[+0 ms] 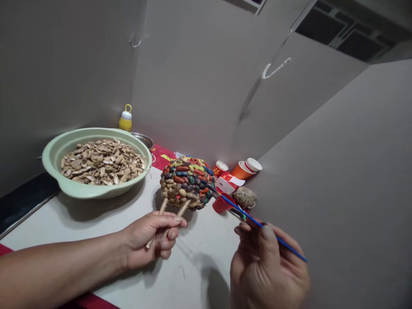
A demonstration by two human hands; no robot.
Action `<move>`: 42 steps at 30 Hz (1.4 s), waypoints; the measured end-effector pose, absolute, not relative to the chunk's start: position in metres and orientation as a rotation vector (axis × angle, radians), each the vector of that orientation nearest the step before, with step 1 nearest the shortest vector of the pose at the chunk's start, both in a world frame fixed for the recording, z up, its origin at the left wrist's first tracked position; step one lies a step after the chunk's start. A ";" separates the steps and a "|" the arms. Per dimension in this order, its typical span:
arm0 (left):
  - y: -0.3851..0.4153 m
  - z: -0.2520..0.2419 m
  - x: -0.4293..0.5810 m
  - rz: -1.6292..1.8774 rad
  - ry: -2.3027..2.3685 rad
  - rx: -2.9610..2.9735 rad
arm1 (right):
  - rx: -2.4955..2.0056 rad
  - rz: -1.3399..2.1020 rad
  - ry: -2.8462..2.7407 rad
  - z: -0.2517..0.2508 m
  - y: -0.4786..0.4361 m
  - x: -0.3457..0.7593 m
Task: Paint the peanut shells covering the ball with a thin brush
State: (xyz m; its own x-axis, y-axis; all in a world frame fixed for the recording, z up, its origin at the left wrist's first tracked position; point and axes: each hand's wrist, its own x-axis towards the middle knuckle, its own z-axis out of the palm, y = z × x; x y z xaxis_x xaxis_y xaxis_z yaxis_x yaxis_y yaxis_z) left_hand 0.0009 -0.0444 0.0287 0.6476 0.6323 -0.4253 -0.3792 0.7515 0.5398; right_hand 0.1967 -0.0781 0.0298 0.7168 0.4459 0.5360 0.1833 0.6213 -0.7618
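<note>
My left hand (154, 238) is closed around two twine-wrapped sticks (183, 209) that reach up to a rounded craft piece (183, 180). Its surface is covered with peanut shells painted red, blue, green and yellow, with bare tan ones low on its near side. In my right hand (270, 262) a thin blue-handled paintbrush (277, 238) is pinched between thumb and fingers. The dark brush tip is at the craft piece's right side; whether it touches cannot be made out. Just behind the brush is a small red cup (222, 205).
A green colander (51, 159) full of peanut shells (103, 161) stands at the left. Behind it are a metal bowl (143, 139) and a yellow bottle (125, 122). Stacked paper cups (244, 169) and a twine ball (245, 197) sit at the right by the grey wall (337, 171).
</note>
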 end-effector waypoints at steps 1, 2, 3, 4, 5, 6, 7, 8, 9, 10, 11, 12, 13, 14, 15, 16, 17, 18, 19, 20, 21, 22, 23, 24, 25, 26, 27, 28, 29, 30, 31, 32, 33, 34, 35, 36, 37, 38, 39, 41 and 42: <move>-0.044 0.029 0.001 0.593 0.637 0.423 | -0.869 0.072 -0.769 0.027 -0.081 0.191; -0.044 0.029 0.001 0.593 0.636 0.417 | -0.859 -0.043 -0.803 0.025 -0.084 0.186; -0.044 0.029 0.001 0.593 0.634 0.411 | -0.877 -0.145 -0.892 0.021 -0.087 0.184; -0.044 0.029 0.002 0.596 0.634 0.404 | -0.894 -0.230 -1.012 0.018 -0.090 0.184; -0.044 0.029 0.002 0.598 0.634 0.396 | -0.894 -0.299 -1.135 0.015 -0.094 0.185; -0.044 0.030 0.002 0.602 0.636 0.390 | -0.895 -0.347 -1.244 0.012 -0.097 0.188; -0.044 0.030 0.002 0.603 0.639 0.385 | -0.901 -0.381 -1.331 0.009 -0.100 0.192; -0.044 0.030 0.002 0.603 0.642 0.384 | -0.915 -0.410 -1.387 0.007 -0.103 0.195; -0.044 0.030 0.003 0.601 0.641 0.386 | -0.942 -0.432 -1.426 0.006 -0.105 0.198; -0.044 0.030 0.003 0.599 0.636 0.390 | -0.969 -0.450 -1.455 0.005 -0.107 0.200; -0.043 0.030 0.003 0.599 0.626 0.395 | -0.985 -0.461 -1.475 0.004 -0.108 0.201; -0.043 0.030 0.003 0.598 0.615 0.399 | -0.988 -0.466 -1.488 0.003 -0.108 0.201; -0.043 0.030 0.003 0.596 0.607 0.402 | -0.969 -0.473 -1.502 0.003 -0.107 0.200; -0.043 0.031 0.002 0.597 0.604 0.403 | -0.939 -0.478 -1.518 0.003 -0.106 0.198; -0.044 0.031 0.002 0.596 0.605 0.403 | -0.912 -0.486 -1.531 0.002 -0.105 0.197; -0.044 0.032 0.002 0.596 0.611 0.400 | -0.891 -0.499 -1.532 0.002 -0.104 0.196; -0.044 0.033 0.002 0.597 0.620 0.396 | -0.885 -0.508 -1.538 0.002 -0.103 0.196; -0.044 0.034 0.002 0.599 0.628 0.391 | -0.894 -0.508 -1.552 0.003 -0.103 0.196; -0.044 0.035 0.002 0.601 0.635 0.385 | -0.906 -0.500 -1.578 0.003 -0.104 0.196; -0.044 0.036 0.002 0.605 0.639 0.379 | -0.925 -0.481 -1.605 0.004 -0.105 0.196; -0.044 0.036 0.002 0.608 0.641 0.376 | -0.933 -0.467 -1.629 0.005 -0.106 0.197; -0.044 0.037 0.002 0.613 0.640 0.374 | -0.937 -0.461 -1.643 0.005 -0.107 0.197; -0.044 0.037 0.002 0.617 0.639 0.373 | -0.934 -0.464 -1.640 0.006 -0.108 0.197; -0.043 0.037 0.002 0.622 0.638 0.373 | -0.928 -0.469 -1.624 0.007 -0.109 0.196; -0.043 0.037 0.002 0.626 0.639 0.374 | -0.925 -0.466 -1.609 0.007 -0.110 0.196; -0.042 0.037 0.002 0.629 0.639 0.374 | -0.927 -0.454 -1.598 0.008 -0.111 0.196; -0.042 0.036 0.002 0.630 0.640 0.375 | -0.937 -0.433 -1.602 0.009 -0.112 0.195; -0.041 0.036 0.002 0.630 0.641 0.376 | -0.953 -0.410 -1.602 0.009 -0.113 0.195; -0.041 0.035 0.002 0.630 0.641 0.379 | -0.968 -0.396 -1.612 0.010 -0.114 0.196; -0.041 0.034 0.002 0.628 0.638 0.384 | -0.979 -0.399 -1.612 0.010 -0.115 0.196; -0.041 0.033 0.002 0.626 0.635 0.390 | -0.987 -0.416 -1.593 0.011 -0.115 0.197; -0.041 0.032 0.002 0.626 0.630 0.396 | -0.989 -0.431 -1.579 0.011 -0.116 0.197; -0.041 0.031 0.002 0.622 0.623 0.403 | -0.991 -0.428 -1.589 0.011 -0.115 0.198; -0.041 0.031 0.002 0.620 0.615 0.410 | -0.990 -0.427 -1.581 0.012 -0.115 0.198; -0.041 0.031 0.002 0.617 0.607 0.416 | -0.992 -0.405 -1.612 0.012 -0.114 0.199; -0.041 0.031 0.003 0.611 0.602 0.422 | -0.985 -0.399 -1.623 0.012 -0.113 0.199; -0.042 0.031 0.003 0.605 0.599 0.426 | -0.970 -0.415 -1.610 0.012 -0.113 0.198; -0.042 0.031 0.003 0.601 0.596 0.428 | -0.967 -0.418 -1.624 0.012 -0.112 0.198; -0.042 0.032 0.003 0.598 0.596 0.430 | -0.957 -0.437 -1.610 0.012 -0.111 0.198; -0.042 0.032 0.003 0.602 0.600 0.429 | -0.951 -0.458 -1.606 0.012 -0.111 0.196; -0.042 0.031 0.003 0.607 0.601 0.429 | -0.953 -0.465 -1.594 0.012 -0.111 0.195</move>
